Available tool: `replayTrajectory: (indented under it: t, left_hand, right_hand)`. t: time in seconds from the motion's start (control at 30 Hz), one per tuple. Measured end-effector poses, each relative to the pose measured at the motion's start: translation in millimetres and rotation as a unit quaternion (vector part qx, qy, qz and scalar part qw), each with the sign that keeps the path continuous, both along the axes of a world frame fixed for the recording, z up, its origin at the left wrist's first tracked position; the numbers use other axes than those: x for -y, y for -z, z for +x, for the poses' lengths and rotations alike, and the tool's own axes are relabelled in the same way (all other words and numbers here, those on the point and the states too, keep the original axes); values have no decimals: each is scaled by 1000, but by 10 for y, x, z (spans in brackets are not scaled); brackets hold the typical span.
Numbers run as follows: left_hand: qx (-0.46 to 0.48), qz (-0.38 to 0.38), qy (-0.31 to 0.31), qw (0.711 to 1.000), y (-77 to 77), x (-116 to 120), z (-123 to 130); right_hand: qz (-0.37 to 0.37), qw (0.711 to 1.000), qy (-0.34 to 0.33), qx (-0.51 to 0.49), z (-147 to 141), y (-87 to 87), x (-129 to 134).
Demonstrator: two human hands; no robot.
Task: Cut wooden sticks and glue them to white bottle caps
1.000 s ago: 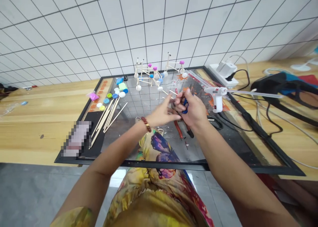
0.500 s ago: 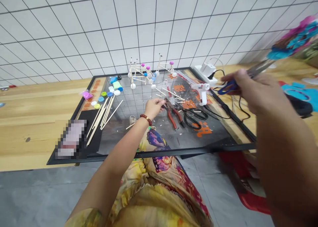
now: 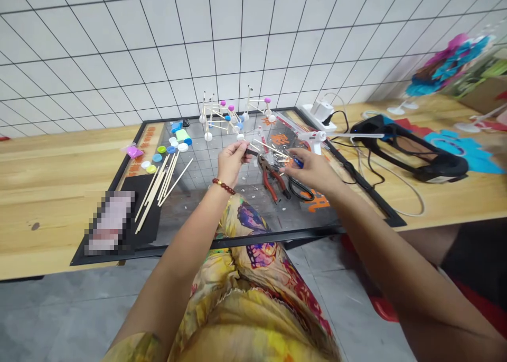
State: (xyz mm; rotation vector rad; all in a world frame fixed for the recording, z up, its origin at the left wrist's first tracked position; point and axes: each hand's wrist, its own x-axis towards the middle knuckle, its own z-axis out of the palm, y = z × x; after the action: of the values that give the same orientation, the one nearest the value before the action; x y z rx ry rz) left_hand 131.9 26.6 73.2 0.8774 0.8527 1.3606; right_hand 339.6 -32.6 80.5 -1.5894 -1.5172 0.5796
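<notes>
The left hand [image 3: 231,164] pinched a dark strip [image 3: 251,151], seemingly light, best held endwise; the right hand [image 3: 311,170] gripped a blue handle [image 3: 298,163].

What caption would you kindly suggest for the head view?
Left hand holds a dark piece, right hand something blue, pliers between.

The counter [image 3: 47,198] is smooth, pale wood; the sheet [image 3: 198,188] on it is glossy, mirroring the shiny wall tiles [image 3: 182,35]. The sticks [image 3: 149,197] are matt bare wood. Smooth plastic-looking grips cover the metal pliers [image 3: 264,164]; the glue gun [image 3: 316,136] looks plastic, the clothes [image 3: 233,320] soft cloth.
</notes>
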Motion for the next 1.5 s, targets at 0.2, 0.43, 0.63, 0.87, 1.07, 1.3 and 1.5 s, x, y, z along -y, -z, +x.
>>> replayTrajectory:
  t: [0.2, 0.43, 0.63, 0.87, 1.07, 1.3, 1.5]
  left_hand:
    - [-1, 25, 42, 999, 2, 59, 23]
    - [19, 41, 83, 995, 105, 80, 86]
    - [-6, 11, 266, 964, 83, 226, 154]
    - [69, -97, -54, 991, 10, -12, -12]
    - [143, -92, -100, 980, -136, -87, -193]
    - [191, -43, 46, 980, -287, 34, -246]
    - [226, -42, 127, 965, -353, 108, -265]
  right_hand:
    - [-61, 990, -106, 72, -322, -50, -441]
    - [-112, 969, -220, -9, -249, -626, -398]
    - [-152, 936, -302, 98, -415, -874, -417]
    - [-14, 967, 12, 255, -10, -1241, -126]
    - [-70, 980, 0, 187, 187, -726, 110]
    - [-170, 891, -22, 421, 11, 71, -216]
    - [54, 970, -83, 223, -261, 106, -286]
